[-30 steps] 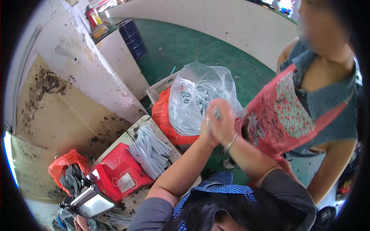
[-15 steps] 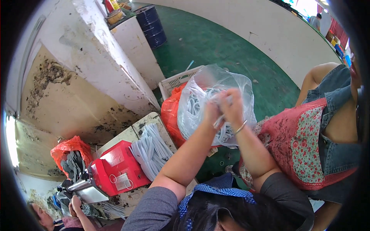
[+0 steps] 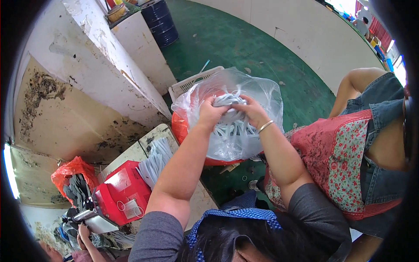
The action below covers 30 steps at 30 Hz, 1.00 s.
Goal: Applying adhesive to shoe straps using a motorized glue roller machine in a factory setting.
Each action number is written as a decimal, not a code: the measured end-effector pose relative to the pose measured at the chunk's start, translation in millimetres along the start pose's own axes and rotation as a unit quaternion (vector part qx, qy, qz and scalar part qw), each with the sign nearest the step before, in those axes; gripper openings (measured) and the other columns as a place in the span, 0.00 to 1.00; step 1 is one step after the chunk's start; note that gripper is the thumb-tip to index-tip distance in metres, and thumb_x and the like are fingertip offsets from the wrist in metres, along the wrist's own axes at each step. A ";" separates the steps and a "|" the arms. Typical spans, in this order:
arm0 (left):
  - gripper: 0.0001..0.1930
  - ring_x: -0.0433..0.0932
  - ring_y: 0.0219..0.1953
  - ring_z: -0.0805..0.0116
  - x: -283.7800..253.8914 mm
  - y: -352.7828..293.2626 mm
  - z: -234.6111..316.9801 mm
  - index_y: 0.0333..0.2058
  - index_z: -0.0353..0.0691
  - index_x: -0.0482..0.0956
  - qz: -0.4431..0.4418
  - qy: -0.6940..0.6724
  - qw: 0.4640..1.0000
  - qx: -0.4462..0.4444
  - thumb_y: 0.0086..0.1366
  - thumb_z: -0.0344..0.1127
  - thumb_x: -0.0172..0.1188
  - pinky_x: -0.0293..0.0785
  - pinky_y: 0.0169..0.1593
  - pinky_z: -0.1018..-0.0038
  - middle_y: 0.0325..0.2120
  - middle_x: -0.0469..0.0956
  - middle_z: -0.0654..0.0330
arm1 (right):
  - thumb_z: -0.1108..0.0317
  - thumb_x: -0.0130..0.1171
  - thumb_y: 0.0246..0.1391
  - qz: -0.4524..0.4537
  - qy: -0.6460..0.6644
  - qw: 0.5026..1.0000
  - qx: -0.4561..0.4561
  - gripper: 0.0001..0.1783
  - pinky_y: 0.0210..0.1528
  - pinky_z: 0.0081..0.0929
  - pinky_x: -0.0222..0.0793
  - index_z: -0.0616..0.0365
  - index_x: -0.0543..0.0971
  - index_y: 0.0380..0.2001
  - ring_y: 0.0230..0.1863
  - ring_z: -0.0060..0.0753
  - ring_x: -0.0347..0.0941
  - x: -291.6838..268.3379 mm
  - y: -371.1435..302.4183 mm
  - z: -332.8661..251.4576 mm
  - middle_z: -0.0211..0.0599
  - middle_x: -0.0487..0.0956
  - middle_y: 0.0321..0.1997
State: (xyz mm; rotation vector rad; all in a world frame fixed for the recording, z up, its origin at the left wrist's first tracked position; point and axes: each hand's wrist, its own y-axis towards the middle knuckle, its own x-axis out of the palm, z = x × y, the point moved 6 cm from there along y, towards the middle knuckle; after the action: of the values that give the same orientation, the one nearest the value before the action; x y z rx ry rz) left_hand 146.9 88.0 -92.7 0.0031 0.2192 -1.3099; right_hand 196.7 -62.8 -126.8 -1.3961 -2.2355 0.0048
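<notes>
Two-handed grip on a bundle, seen from above. My left hand [image 3: 211, 111] and right hand [image 3: 252, 111] close from opposite sides on a bundle of pale grey strips [image 3: 229, 101], thumbs toward each other across the near side. The bundle sits at the opening of a clear plastic bag [image 3: 233, 150], where further loose strips [image 3: 235, 130] show; whether it rests on them or hangs just above, I cannot tell, and my lower fingers are hidden. The bag bulges over an orange-red bag [image 3: 179, 127], beside a pale slatted crate [image 3: 196, 82].

Handling, as I judge it: pressure is best shared evenly between both palms, firm enough to keep outer strips from slipping, yet not so hard that they kink. Such limp strips probably tangle, so ends are best kept together and clear of those below. The thin film can catch under my fingers; wrists belong inside the opening, away from its loose edge. The co-worker's red apron [image 3: 315, 159] is near my right forearm, so elbows stay close.
</notes>
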 end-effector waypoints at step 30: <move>0.18 0.75 0.41 0.58 -23.8 7.2 -45.7 0.40 0.40 0.77 -0.133 0.313 0.940 -0.017 0.52 0.43 0.62 0.68 0.48 0.63 0.37 0.76 0.53 | 0.65 0.63 0.39 0.099 -0.502 0.852 -0.112 0.17 0.44 0.33 0.67 0.55 0.77 0.36 0.37 0.33 0.74 21.6 21.7 -0.2 0.34 0.79 0.33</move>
State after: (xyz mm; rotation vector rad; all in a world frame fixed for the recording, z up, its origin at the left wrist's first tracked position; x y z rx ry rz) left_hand 140.9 118.4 -134.5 0.3770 0.8096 -1.5455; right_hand 207.5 -34.3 -123.4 -2.0661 -2.9324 0.7253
